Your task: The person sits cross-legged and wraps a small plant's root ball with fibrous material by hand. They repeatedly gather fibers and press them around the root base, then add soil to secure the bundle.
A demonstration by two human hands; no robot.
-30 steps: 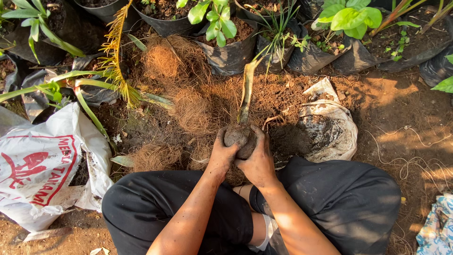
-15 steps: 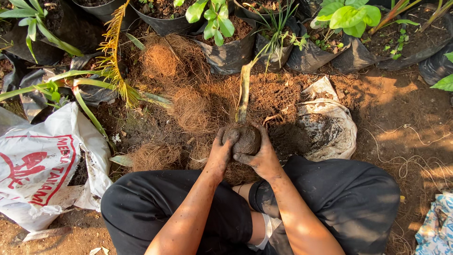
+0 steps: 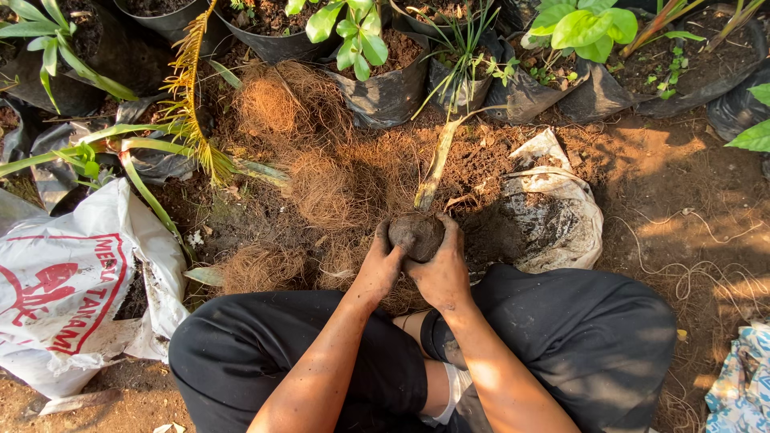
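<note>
Head view shows a dark, rounded root ball (image 3: 417, 234) of packed soil, with a pale yellow-green stem (image 3: 437, 164) rising tilted from its top, held low over the loose soil and brown coconut fibre (image 3: 321, 188). Left hand (image 3: 379, 269) and right hand (image 3: 443, 273), both soil-stained, are cupped tight around it from either side, just beyond the person's crossed legs in black trousers (image 3: 593, 337).

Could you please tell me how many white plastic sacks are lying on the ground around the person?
2: a printed white sack at the left, and a crumpled soil-filled sack right of the hands. Others may lie outside the view.
</note>
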